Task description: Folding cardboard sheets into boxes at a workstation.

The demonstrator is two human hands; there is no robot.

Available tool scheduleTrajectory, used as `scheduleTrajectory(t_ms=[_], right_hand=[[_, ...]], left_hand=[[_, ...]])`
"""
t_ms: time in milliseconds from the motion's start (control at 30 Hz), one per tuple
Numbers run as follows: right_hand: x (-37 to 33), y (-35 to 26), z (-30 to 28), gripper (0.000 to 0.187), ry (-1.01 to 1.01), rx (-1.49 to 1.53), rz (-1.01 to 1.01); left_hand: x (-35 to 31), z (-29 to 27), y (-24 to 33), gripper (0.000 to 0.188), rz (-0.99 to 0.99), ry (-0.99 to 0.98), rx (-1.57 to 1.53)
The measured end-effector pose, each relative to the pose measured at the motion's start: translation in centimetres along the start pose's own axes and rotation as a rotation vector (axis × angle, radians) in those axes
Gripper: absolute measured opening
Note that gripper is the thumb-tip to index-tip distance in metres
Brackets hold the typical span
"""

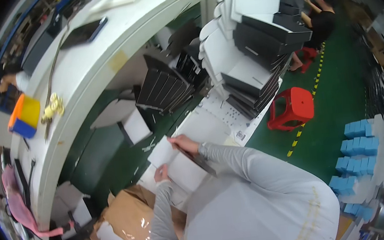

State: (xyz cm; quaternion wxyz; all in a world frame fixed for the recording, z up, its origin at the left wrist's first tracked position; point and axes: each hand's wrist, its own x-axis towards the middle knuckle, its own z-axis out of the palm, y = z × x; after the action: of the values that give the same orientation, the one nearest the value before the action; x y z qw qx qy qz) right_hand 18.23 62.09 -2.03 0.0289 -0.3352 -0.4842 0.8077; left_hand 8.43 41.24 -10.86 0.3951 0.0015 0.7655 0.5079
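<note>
Both hands grasp white card sheet (178,162): left hand (161,173) near edge, right hand (184,144) far edge. Light, bendy; hold by edges.

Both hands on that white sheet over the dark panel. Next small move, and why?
Probably press the white sheet flat and square it against the dark panel. The right hand pinches the sheet's upper edge where the panel begins, the left hand steadies its lower-left edge, and the sheet looks tilted against the panel, so alignment seems unfinished.

Head view, looking down, tilted, close
</note>
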Motion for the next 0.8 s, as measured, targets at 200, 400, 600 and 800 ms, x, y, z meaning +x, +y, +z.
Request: scheduleTrajectory(t_ms=[200, 400, 600, 800], right_hand=[[1.7, 1.3, -0.1, 0.045, -0.025, -0.028, -0.095], [2.8, 1.9, -0.3, 0.043, 0.004, -0.024, -0.143], [1.6, 1.6, 0.3, 0.044, -0.001, -0.062, -0.148], [1.3, 1.5, 0.5, 0.045, 0.044, -0.094, -0.152]], left_hand=[[0.2, 0.5, -0.9, 0.040, 0.599, -0.023, 0.271], [0.8, 0.9, 4.8, 0.030, 1.154, -0.094, 1.275], [3.3, 1.7, 1.2, 0.012, 1.140, 0.060, 1.319], [3.8, 2.9, 3.4, 0.033, 1.230, -0.074, 1.384]])
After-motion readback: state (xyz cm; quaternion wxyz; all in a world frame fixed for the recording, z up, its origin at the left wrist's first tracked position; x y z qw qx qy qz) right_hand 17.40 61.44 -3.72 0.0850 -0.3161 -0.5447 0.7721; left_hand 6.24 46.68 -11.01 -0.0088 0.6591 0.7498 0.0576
